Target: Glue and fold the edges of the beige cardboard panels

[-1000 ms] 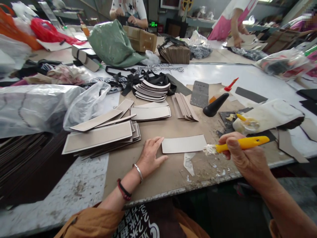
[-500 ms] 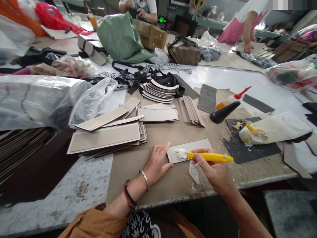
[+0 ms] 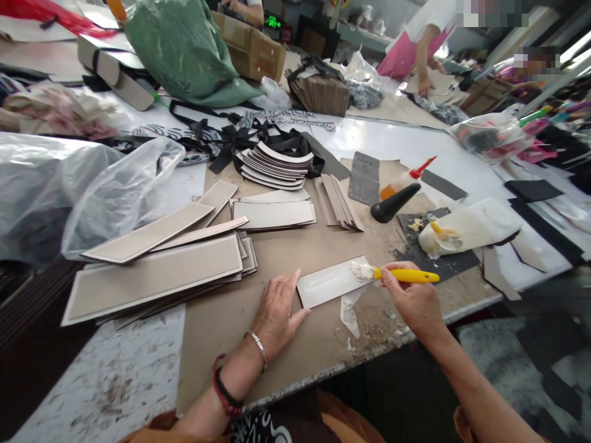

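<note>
A small grey card [image 3: 330, 283] lies flat on the brown table [image 3: 286, 246] in front of me, its surface shiny with wet glue. My left hand [image 3: 276, 314] rests flat on the table, fingers spread, its fingertips at the card's left end. My right hand [image 3: 410, 298] is closed round a yellow-handled brush [image 3: 397, 274], whose white glue-laden bristles touch the card's right end. A white glue container [image 3: 471, 226] with a yellow nozzle lies on a black sheet to the right.
Stacks of long grey cards [image 3: 157, 271] lie at the left, more stacks [image 3: 274, 212] and curved pieces [image 3: 277, 165] behind. A black cone [image 3: 394, 203], an orange glue bottle [image 3: 406, 178], plastic bags [image 3: 83, 191], a green bag [image 3: 184, 52] and other people at the far end.
The brush went from the air on the right to the card's left end, then swept to its right end, leaving the card glossy. My left hand stayed at the card.
</note>
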`<state>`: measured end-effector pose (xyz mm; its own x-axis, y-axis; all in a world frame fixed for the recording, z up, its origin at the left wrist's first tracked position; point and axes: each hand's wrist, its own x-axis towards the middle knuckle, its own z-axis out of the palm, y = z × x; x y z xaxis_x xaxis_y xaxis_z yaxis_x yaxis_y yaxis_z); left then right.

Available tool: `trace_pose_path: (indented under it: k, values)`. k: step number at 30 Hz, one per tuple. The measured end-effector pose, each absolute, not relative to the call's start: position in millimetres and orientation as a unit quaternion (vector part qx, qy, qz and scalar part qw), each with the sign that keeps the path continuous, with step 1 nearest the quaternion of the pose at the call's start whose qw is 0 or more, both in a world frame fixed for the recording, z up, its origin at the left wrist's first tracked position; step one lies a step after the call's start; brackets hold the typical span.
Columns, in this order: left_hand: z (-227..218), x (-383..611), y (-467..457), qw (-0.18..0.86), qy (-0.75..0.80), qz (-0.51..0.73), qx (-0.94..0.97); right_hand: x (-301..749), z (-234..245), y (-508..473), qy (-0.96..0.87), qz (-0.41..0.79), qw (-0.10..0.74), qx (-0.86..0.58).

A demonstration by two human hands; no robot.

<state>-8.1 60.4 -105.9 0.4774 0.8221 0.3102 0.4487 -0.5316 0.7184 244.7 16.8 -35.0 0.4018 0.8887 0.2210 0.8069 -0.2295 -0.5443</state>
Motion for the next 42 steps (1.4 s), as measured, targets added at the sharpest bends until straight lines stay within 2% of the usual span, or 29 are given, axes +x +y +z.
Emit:
trace_pose_path:
  k: [4, 10, 12, 14, 17, 21, 25, 34, 42]
  values:
    - [-107.9, -9.7, 57.7, 0.263, 0.382, 0.337, 0.819, 249.4, -23.4, 14.6, -0.618, -0.041, 0.265, -0.739]
    - [-110.4, -13.2, 52.0, 0.243, 0.374, 0.333, 0.830, 190.5, -37.2, -5.8, -0.762, -0.085, 0.188, -0.614]
    - [-110.9, -14.4, 50.4, 0.239, 0.373, 0.335, 0.832, 163.1, -39.1, -13.8, -0.799, -0.073, 0.208, -0.560]
    - [-111.2, -15.6, 48.7, 0.234, 0.372, 0.337, 0.833, 148.3, -34.2, -20.3, -0.812, -0.005, 0.250, -0.528]
    - [-111.2, -17.3, 45.9, 0.229, 0.373, 0.340, 0.832, 160.2, -23.1, -24.1, -0.795, 0.053, 0.287, -0.531]
    - [-110.7, -18.3, 43.3, 0.229, 0.383, 0.336, 0.829, 201.2, -27.9, -17.6, -0.778, -0.061, 0.214, -0.587]
    - [-110.8, -18.8, 43.0, 0.230, 0.384, 0.336, 0.829, 214.0, -42.7, -14.2, -0.795, -0.139, 0.153, -0.570]
    - [-116.2, -19.2, 44.5, 0.217, 0.377, 0.340, 0.834, 201.8, -34.7, -25.5, -0.818, -0.099, 0.153, -0.546]
    - [-114.6, -18.9, 43.5, 0.224, 0.373, 0.344, 0.832, 148.7, -27.3, -29.8, -0.833, 0.089, 0.294, -0.460]
